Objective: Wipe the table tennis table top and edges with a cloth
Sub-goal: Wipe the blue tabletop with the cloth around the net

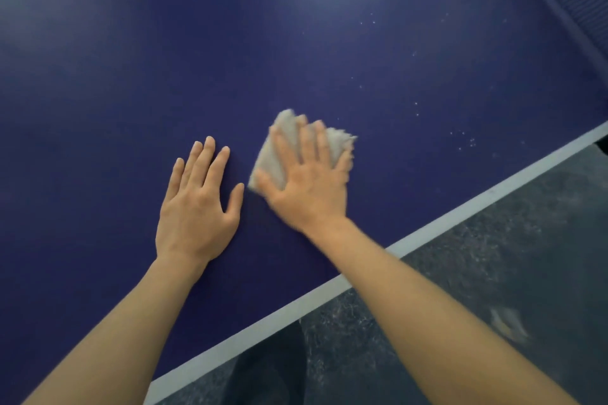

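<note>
Near the counter's white edge line, cloth lies flat under right hand, fingers spread, pressing it down. Left hand just beside, flat on the counter, fingers straight and close together. White specks to the right look unwiped; edge probably not done. Judging mid-task, most of the top's state unclear.

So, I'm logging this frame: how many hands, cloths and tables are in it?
Hands: 2, left bare on the table, right pressing the cloth
Cloth: 1
Table: 1
Total: 4
</note>
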